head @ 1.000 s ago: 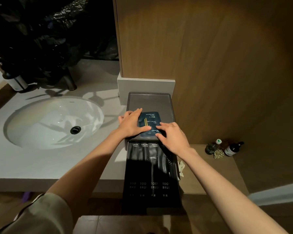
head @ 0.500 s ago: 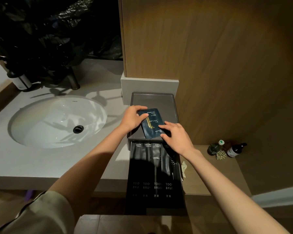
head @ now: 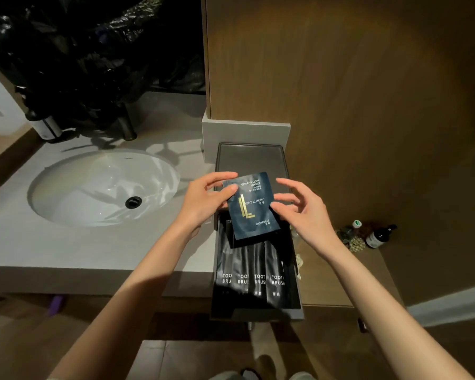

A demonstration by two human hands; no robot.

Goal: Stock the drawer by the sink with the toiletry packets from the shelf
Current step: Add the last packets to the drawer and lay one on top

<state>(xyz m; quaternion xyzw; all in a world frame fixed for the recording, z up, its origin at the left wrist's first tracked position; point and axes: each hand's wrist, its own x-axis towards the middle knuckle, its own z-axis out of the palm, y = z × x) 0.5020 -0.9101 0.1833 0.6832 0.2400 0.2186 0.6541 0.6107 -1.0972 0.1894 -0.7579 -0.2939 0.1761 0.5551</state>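
head view: left hand [head: 203, 200] pinches the shower cap packet [head: 254, 207]; right hand [head: 303, 212] hovers released. lay it flat in the drawer [head: 258, 314] beside 4 toothbrush packets [head: 254, 270].

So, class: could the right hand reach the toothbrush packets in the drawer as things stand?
Probably yes. The right hand is open and free, the drawer is pulled out, and only the shower-cap packet covers the toothbrush packets' far ends.

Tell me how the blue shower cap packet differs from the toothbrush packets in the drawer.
The shower cap packet is dark blue with a gold logo; the toothbrush packets are black with pale lettering. It is short and wide; they are long and narrow. It is held above the drawer by the left hand; they lie side by side inside. All are flat sealed pouches.
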